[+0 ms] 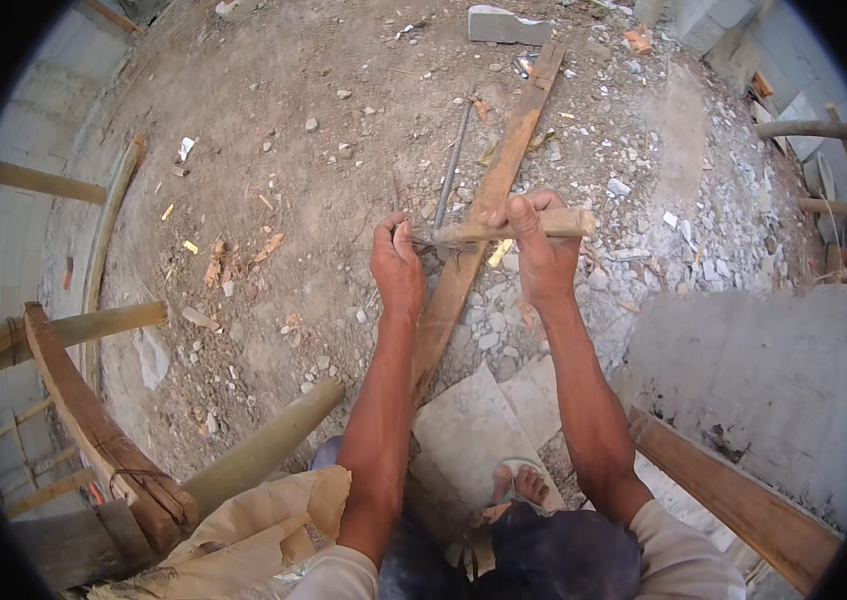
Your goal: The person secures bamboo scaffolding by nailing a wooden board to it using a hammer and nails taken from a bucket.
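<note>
A wooden-handled tool (pixel 474 232) lies level between my two hands, above the ground. My right hand (pixel 547 250) is closed round its handle near the thick right end, with the thumb pointing up. My left hand (pixel 399 262) is closed at the dark, thin left end, its fingers pinched together. The shape of that end is blurred and partly covered by the fingers, so I cannot tell the tool's exact kind. Beneath the tool runs a long wooden plank (pixel 506 165), slanting away to the far right. A grey metal rod (pixel 456 160) lies to the plank's left.
Gravel and broken rubble (pixel 634 220) cover the dirt floor. A grey block (pixel 507 26) sits at the plank's far end. Bamboo poles (pixel 274 440) and a wooden beam (pixel 94 410) stand at my left. A grey slab (pixel 764 380) edged by a board (pixel 734 500) is at my right.
</note>
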The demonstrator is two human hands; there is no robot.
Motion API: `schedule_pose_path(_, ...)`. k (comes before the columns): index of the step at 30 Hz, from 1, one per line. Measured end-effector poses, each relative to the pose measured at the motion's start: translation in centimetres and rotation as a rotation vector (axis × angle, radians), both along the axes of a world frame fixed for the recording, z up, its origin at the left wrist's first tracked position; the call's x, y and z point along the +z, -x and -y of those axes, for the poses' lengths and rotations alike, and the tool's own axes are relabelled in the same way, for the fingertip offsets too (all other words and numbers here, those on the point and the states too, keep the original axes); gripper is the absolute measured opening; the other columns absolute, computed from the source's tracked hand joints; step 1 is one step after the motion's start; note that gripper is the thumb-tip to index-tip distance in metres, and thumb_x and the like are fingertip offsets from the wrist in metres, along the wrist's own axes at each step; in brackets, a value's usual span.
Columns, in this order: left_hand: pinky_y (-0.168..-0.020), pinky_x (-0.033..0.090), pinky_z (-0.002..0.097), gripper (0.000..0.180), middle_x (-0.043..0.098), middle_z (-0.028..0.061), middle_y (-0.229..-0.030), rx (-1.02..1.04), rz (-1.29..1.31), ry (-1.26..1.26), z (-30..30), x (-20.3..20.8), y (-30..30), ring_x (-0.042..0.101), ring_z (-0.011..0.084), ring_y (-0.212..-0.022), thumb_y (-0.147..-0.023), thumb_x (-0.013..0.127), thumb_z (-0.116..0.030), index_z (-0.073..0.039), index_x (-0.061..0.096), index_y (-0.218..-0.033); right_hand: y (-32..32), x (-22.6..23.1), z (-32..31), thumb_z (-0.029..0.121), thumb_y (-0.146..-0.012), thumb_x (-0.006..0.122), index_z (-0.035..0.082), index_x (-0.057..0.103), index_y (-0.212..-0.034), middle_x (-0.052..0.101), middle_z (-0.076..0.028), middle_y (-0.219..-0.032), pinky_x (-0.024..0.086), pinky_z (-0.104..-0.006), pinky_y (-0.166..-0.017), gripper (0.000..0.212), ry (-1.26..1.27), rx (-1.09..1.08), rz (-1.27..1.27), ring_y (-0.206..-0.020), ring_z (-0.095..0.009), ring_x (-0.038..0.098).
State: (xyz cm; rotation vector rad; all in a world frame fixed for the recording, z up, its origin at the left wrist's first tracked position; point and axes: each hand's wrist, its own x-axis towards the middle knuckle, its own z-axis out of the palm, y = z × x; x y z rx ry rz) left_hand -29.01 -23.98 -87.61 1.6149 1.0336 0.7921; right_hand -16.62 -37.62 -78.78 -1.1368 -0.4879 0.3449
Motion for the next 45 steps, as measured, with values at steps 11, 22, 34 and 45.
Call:
schedule_pose_path(11, -0.079, 0.049, 0.0619, 0.038, 0.068, 0.0330, -0.092, -0.154, -0.353, -0.368, -4.3, -0.9, -6.9, 0.065, 0.0544, -0.090, -0.114, 0.047, -0.028, 0.003, 0.061, -0.100, -8.4, -1.8, -4.0, 0.024, -0.105, 0.074, 0.009, 0.061, -0.093, 0.053, -0.002, -0.075, 0.060, -0.0506, -0.080, 0.023, -0.051, -0.125, -0.509, -0.071, -0.021, 0.061)
schedule_pose_path(22, -0.083, 0.058, 0.0581, 0.042, 0.075, 0.0327, -0.101, -0.235, -0.748, -0.274, -6.0, -0.7, -11.1, 0.074, 0.0513, -0.096, -0.112, 0.048, -0.030, 0.003, 0.071, -0.102, -15.5, -8.8, -6.1, 0.010, -0.100, 0.066, -0.001, 0.058, -0.106, 0.053, -0.009, -0.081, 0.061, -0.0567, -0.073, 0.015, 0.078, -0.185, -0.803, -0.070, -0.025, 0.060)
schedule_pose_path(34, -0.084, 0.055, 0.0619, 0.045, 0.073, 0.0342, -0.102, -0.182, -0.496, -0.325, -5.4, -0.2, -9.3, 0.071, 0.0549, -0.095, -0.114, 0.044, -0.034, 0.002, 0.067, -0.101, -13.7, -5.4, -5.7, 0.012, -0.103, 0.064, 0.010, 0.051, -0.090, 0.047, -0.003, -0.072, 0.057, -0.0528, -0.086, 0.018, 0.011, -0.077, -0.639, -0.070, -0.022, 0.055)
schedule_pose_path(45, -0.091, 0.058, 0.0545, 0.045, 0.075, 0.0336, -0.103, -0.555, -0.806, -0.196, -7.1, 4.7, -6.7, 0.072, 0.0528, -0.101, -0.105, 0.056, -0.035, 0.006, 0.075, -0.105, -3.2, -2.2, 3.2, 0.025, -0.106, 0.070, 0.011, 0.059, -0.101, 0.069, -0.009, -0.094, 0.046, -0.0590, -0.113, 0.018, -0.130, 0.209, -0.293, -0.108, -0.026, 0.068)
